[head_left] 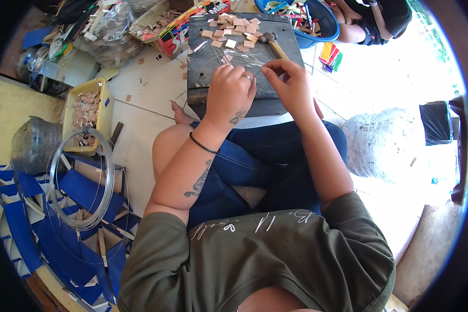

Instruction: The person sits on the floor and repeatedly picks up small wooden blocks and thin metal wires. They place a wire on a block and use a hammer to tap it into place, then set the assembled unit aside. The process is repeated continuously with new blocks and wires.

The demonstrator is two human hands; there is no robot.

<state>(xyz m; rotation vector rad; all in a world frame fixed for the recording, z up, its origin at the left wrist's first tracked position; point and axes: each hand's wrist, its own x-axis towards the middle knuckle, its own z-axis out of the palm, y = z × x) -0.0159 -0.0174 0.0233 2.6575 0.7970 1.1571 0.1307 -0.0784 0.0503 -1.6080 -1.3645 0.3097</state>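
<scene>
My left hand [229, 87] is closed over the near part of a dark, box-like work block [200, 70], its fingertips hidden from view. Beside it, my right hand [292, 86] pinches what looks like a thin piece of wire between thumb and forefinger, close to the left fingers. Just beyond both hands, several straight cut wires [248, 59] lie scattered on the block. A hammer [278, 50] with a wooden handle rests past my right fingers. Small square brown tiles [239, 25] are heaped toward the far edge, a few of them pale side up.
Left of me are a yellow tub [107, 99] of small pieces, a wire coil [109, 171] and blue folded pieces [78, 190]. A blue basin [322, 37] stands far right near another person [382, 21]. A wrapped bundle [382, 143] sits at right.
</scene>
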